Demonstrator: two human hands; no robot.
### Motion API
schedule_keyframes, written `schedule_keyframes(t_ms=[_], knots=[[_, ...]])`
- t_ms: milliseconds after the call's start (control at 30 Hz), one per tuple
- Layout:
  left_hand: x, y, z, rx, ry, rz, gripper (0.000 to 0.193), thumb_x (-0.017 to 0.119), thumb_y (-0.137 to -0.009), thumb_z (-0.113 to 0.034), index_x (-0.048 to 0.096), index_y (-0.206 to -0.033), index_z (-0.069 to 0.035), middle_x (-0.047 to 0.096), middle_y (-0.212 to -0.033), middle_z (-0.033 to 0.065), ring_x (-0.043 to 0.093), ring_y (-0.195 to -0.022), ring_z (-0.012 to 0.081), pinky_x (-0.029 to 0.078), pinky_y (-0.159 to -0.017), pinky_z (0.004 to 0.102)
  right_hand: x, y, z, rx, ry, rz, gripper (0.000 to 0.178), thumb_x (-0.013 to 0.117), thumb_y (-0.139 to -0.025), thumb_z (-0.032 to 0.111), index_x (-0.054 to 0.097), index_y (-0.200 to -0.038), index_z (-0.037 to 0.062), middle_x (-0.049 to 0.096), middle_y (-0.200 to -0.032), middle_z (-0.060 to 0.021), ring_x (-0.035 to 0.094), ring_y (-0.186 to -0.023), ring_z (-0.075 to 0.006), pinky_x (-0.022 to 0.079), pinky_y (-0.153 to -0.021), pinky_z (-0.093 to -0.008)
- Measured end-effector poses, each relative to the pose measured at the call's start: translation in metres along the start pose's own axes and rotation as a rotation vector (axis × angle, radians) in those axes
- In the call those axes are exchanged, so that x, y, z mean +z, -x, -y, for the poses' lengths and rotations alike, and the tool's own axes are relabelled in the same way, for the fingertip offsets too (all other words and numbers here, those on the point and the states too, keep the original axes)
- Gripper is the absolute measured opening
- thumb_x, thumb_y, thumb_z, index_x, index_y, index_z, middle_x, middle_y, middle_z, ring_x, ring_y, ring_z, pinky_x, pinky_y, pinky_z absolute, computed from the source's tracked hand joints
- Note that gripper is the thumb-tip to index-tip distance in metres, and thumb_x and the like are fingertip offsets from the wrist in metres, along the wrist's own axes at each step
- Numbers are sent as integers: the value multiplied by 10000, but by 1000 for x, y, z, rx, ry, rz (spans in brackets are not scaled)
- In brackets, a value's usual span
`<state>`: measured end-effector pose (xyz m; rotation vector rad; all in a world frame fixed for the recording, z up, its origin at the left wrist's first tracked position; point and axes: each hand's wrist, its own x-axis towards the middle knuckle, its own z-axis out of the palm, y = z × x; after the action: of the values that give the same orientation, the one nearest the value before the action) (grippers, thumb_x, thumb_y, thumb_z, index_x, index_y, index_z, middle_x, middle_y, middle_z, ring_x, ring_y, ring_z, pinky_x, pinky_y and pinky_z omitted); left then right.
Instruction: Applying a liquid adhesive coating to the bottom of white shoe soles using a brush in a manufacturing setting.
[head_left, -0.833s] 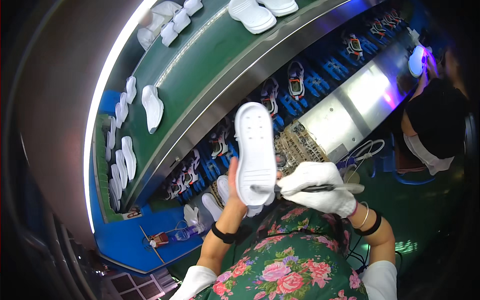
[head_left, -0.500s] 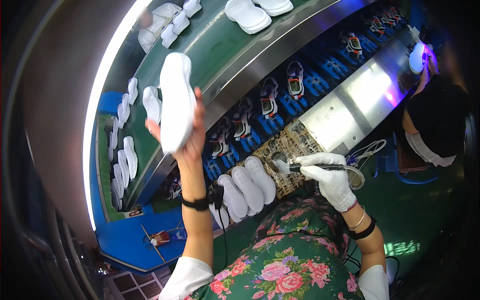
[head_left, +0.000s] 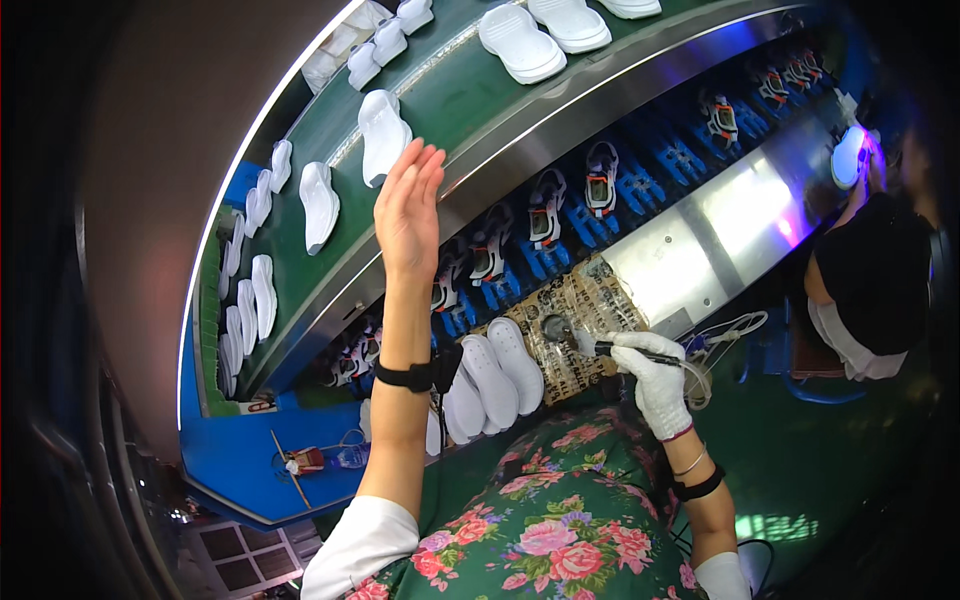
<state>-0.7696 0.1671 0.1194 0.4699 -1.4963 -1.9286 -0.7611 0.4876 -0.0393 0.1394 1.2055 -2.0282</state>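
My bare left hand (head_left: 408,220) is over the near edge of the green conveyor belt (head_left: 450,100), with its fingers stretched out and nothing in it. Just beyond its fingertips a white shoe sole (head_left: 382,138) lies on the belt. In a white knitted glove, my right hand (head_left: 657,388) is closed round a black-handled brush (head_left: 603,348) with a tube running from it. The brush's pale tip is beside a dark round spot (head_left: 556,328) on the taped cardboard (head_left: 575,372). Left of the cardboard, several white soles (head_left: 489,376) lean side by side near my lap.
More white soles (head_left: 320,208) lie along the belt. Below its metal rim, shoe uppers (head_left: 547,208) sit on a row of blue holders. A steel plate (head_left: 690,255) runs toward a person (head_left: 870,280) at the right, who holds a sole under violet light. A blue table (head_left: 235,462) stands at left.
My left hand has let go of the white sole, which now lies on the belt, and has drawn back slightly. My right hand still holds the brush by the cardboard.
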Motion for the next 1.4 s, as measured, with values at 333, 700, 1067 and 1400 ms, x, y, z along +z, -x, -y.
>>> schedule_keyframes(t_ms=[333, 700, 1067, 1400], knots=[[34, -57, 23, 45, -494, 61, 471, 654, -955, -157, 530, -1394, -36, 591, -1246, 121, 610, -1062, 178, 583, -833, 318, -19, -4, 1, -58, -4, -33, 168, 711, -809, -62, 739, -974, -43, 748, -935, -101, 652, -732, -107, 507, -650, -217], [108, -117, 76, 295, -859, -12, 369, 847, -737, -242, 664, -981, -35, 569, -1141, 229, 564, -1017, 304, 533, -816, 409, -22, 2, 14, -53, -18, -54, 164, 708, -797, -64, 727, -959, -50, 746, -948, -146, 649, -709, -136, 515, -654, -235], [41, 43, 0, -11, 356, 85, 791, 603, -845, -54, 262, -1557, -108, 529, -1372, 151, 507, -1313, 289, 394, -1130, 454, -28, -10, 34, -77, -109, -73, 156, 707, -819, -60, 729, -971, -38, 746, -949, -121, 684, -759, -141, 541, -670, -232], [-9, 184, 74, -794, 408, 11, 699, 668, -745, -299, 493, -1286, 106, 632, -1163, 273, 663, -999, 351, 547, -923, 448, 40, 17, 107, -179, -136, 236, 194, 686, -816, -80, 737, -999, -41, 733, -1072, -175, 703, -838, -171, 565, -747, -262]])
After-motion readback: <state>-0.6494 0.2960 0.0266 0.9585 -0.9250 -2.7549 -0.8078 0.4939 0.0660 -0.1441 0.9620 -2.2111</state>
